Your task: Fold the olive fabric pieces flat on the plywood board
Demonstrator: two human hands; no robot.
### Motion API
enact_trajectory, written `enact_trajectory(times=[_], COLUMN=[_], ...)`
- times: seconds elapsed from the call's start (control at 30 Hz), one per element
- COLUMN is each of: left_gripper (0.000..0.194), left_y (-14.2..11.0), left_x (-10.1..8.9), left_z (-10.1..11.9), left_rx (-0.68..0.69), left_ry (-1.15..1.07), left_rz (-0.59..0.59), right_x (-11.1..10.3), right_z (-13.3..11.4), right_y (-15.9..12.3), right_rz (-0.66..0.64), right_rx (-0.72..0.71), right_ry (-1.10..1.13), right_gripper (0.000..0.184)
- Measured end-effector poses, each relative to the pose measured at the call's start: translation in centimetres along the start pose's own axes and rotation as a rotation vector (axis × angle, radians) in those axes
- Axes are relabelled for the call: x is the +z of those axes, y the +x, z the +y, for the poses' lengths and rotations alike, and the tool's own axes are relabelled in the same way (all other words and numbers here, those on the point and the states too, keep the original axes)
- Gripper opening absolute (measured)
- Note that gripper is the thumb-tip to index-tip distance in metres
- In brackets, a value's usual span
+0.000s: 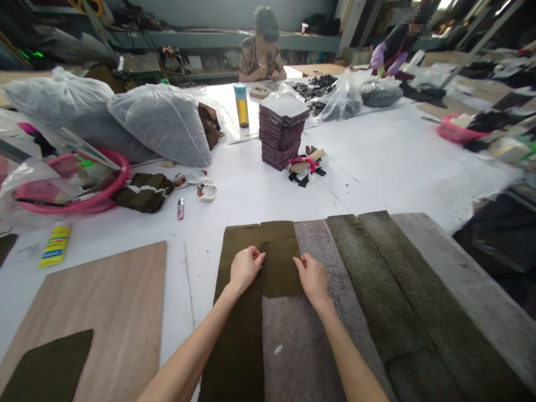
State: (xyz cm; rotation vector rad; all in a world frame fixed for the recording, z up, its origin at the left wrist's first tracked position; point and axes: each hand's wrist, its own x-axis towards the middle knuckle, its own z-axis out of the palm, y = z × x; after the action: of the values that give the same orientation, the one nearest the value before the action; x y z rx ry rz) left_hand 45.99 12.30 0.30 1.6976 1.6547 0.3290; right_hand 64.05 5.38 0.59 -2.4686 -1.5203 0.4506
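An olive-green fabric piece [281, 273] lies on a grey board [301, 346], right of a long olive fabric strip [238, 346]. My left hand [246, 269] pinches the left edge of that piece, beside the strip. At its right edge, my right hand [312, 276] has thumb and forefinger closed on the fabric. Farther right on the board are ribbed, darker olive strips [377, 268], laid side by side.
A wooden board [125, 296] bears another olive piece [50, 363] at left. Nearby are a yellow tube [55, 245], small snips [180, 209] and a pink basin [121, 173]. Beyond stand a dark stack [281, 137] and a bottle [242, 109]. Two people work across the table.
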Motion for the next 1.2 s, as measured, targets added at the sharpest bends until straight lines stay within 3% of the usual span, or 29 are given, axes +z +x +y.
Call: enact_trajectory(times=[0.77,1.0,1.1,1.2], left_gripper=[0.024,0.017,0.018,0.025], left_y=[0.4,0.0,-1.1,-1.0], left_x=[0.5,0.4,0.1,0.6], left_z=[0.4,1.3,2.2,2.2], left_rx=[-0.049,-0.113,-0.047,-0.085], left_ry=[0.13,0.183,0.207,0.235], left_rz=[0.019,0.053,0.063,0.109], right_x=[-0.2,-0.4,-0.5,0.6], right_z=[-0.1,-1.6,-1.8,-0.7], right_y=[0.7,0.2,-0.7,0.0], right_rz=[-0.058,-0.049,0.004,0.074], right_rx=[0.055,0.062,0.063,-0.012], right_ry=[-0.118,-0.207,-0.248,-0.149], right_gripper=[0.03,0.026,0.037,0.055])
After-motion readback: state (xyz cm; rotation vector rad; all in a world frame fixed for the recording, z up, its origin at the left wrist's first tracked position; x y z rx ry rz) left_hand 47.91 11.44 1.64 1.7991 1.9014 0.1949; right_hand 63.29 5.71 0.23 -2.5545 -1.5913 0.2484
